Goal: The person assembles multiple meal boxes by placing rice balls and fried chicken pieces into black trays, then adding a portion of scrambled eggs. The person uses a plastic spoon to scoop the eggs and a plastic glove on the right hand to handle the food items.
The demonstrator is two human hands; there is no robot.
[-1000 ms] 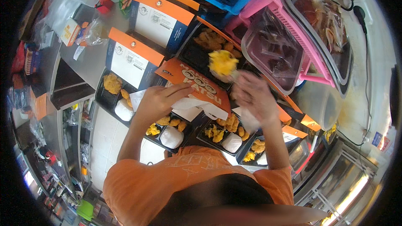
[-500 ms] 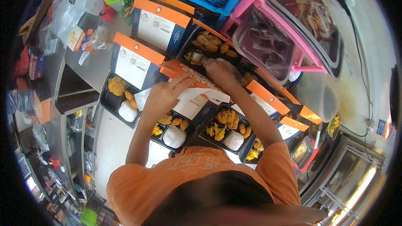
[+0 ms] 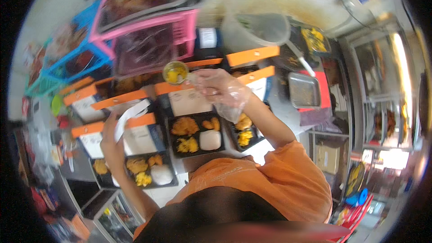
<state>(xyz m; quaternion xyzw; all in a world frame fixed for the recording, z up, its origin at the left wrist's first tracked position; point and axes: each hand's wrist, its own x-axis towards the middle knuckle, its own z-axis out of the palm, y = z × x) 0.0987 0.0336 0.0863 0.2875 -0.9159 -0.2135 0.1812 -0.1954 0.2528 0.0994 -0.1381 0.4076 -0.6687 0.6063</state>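
My right hand (image 3: 216, 85), in a clear plastic glove, grips the handle of a small round metal scoop (image 3: 175, 72) with yellow food in it. The scoop is over the raised lid of a black meal box (image 3: 195, 153) holding fried pieces, yellow food and a white rice mound. My left hand (image 3: 110, 139) is at the left, in front of the open boxes, with a curling white paper strip (image 3: 129, 116) between its fingers. Below it stands another filled meal box (image 3: 148, 154).
Behind the boxes are a pink basket (image 3: 184, 31) with trays and a blue basket (image 3: 96, 54). A translucent tub (image 3: 256, 29) stands at the back right, near a metal tray (image 3: 304, 91) on a red surface. A glass-fronted cabinet (image 3: 378, 85) is on the right.
The view has swung to the right. My right hand has lifted the scoop out of the far box, bringing yellow food in it. My left hand has moved apart from the right, still with the paper.
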